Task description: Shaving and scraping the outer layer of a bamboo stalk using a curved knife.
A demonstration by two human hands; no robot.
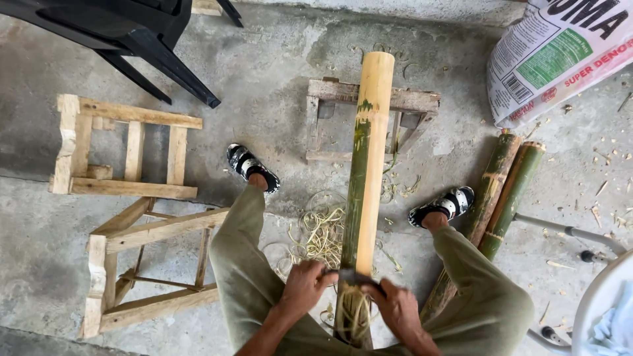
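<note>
Head view: two wooden stools (125, 148) lie far left on concrete floor (264, 86). Left hand (304, 287) closed on blade (353, 277), laid across bamboo pole (366, 165). Right hand (395, 306) closed on blade's other end. Pole rests on small wooden frame (412, 102). Two bamboo pieces (508, 191) lie right.

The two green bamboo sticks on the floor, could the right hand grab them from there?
Probably yes. The right hand is busy gripping a blade on the big bamboo pole, but the two green bamboo sticks lie just beyond the right leg, with nothing on them.
</note>
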